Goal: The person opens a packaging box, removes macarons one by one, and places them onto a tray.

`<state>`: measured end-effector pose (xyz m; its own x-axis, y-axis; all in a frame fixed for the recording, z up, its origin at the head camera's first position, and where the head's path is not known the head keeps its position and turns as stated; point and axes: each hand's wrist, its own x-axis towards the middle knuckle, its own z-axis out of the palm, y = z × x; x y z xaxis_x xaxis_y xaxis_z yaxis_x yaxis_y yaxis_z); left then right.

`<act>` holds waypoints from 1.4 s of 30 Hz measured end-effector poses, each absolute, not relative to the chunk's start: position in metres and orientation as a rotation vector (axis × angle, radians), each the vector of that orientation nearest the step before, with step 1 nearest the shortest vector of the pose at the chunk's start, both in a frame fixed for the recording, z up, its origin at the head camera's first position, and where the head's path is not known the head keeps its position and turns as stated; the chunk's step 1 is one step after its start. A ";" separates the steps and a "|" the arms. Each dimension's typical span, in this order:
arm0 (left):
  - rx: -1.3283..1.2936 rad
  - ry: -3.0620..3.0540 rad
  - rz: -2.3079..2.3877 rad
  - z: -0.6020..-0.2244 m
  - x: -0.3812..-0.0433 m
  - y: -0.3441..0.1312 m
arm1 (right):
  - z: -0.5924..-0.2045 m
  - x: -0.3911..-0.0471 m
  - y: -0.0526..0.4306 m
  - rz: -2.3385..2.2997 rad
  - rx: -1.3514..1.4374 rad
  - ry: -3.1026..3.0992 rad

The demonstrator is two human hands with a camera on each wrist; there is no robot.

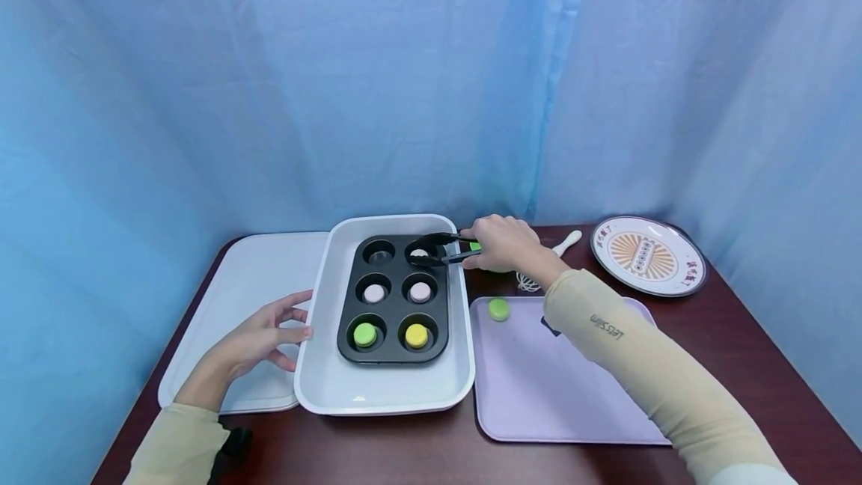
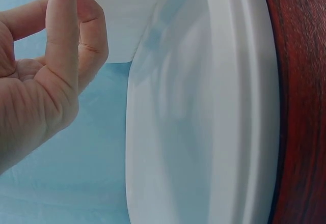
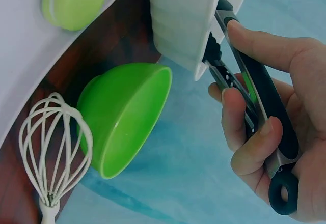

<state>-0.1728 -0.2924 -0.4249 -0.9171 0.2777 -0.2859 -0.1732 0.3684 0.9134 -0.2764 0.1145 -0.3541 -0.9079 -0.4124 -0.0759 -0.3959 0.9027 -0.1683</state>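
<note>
My right hand point(image 1: 505, 242) grips black-handled tongs point(image 3: 267, 102), their tips in the far right cup of a dark muffin tin point(image 1: 397, 305), around a pale pink macaron point(image 1: 419, 254). Whether the tips pinch it I cannot tell. The tin lies in a deep white tray point(image 1: 384, 389). Pale pink macarons sit in both middle cups, a green macaron point(image 1: 365, 334) in the near left one and a yellow macaron point(image 1: 416, 335) in the near right one. The far left cup holds nothing. My left hand point(image 1: 259, 335) rests its fingertips at the tray's left rim, fingers loosely bent.
Right of the tray, another green macaron point(image 1: 499, 310) lies on a lilac tray point(image 1: 539, 395). Behind that stand a green bowl point(image 3: 122, 117) and a whisk point(image 3: 56, 152). A patterned plate point(image 1: 648, 257) is at far right. A white board point(image 1: 249, 275) lies partly under my left hand.
</note>
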 end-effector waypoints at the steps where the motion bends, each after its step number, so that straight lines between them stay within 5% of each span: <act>1: 0.096 2.236 1.571 -0.425 -0.173 -0.293 | -0.353 -0.276 0.113 -0.219 -0.626 2.956; 42: 0.120 2.208 1.578 -0.421 -0.174 -0.290 | -0.343 -0.274 0.096 -0.078 -0.651 2.946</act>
